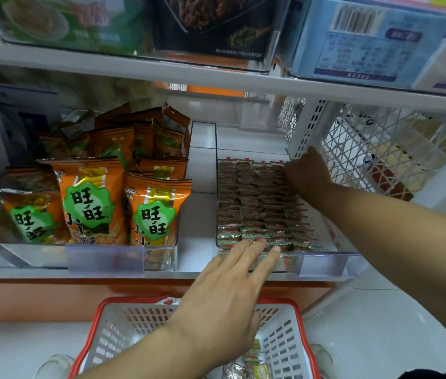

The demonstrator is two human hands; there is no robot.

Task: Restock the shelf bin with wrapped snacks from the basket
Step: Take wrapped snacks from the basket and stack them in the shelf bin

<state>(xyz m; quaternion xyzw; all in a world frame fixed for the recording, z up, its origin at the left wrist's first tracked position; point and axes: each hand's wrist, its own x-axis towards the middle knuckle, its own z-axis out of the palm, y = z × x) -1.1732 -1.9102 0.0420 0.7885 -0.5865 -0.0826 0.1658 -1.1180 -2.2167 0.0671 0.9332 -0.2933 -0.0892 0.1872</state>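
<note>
Now | left hand (216, 302) flat, empty, on snacks (257, 203) | right hand (308, 173) grip hidden | white shelf (197, 170)

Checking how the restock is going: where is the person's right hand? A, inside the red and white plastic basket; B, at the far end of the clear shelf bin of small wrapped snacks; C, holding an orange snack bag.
B: the right hand rests at the back of the clear shelf bin, over the small wrapped snacks.
</note>
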